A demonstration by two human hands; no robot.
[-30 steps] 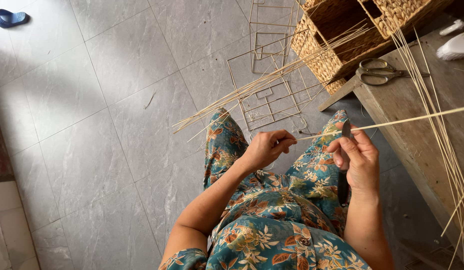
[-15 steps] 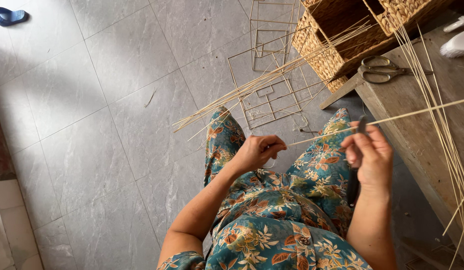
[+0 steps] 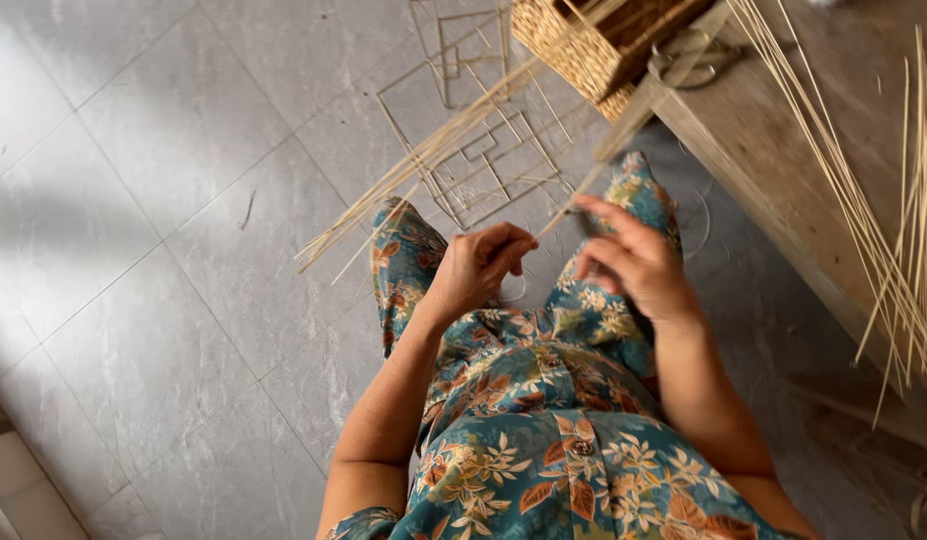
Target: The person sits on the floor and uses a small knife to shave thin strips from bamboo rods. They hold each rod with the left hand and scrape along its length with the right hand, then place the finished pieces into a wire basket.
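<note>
left hand (image 3: 478, 268) curled, pinching thin wire, right hand (image 3: 628, 262) fingers pinching a long thin cane strip (image 3: 623, 130), both above floral-clad lap (image 3: 543, 400), wooden bench (image 3: 783, 150) beside

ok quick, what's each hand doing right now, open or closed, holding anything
Left hand: fingers curled shut, pinching the near end of a thin cane strip.
Right hand: fingers partly curled beside the strip; whether it grips it cannot be told.
</note>
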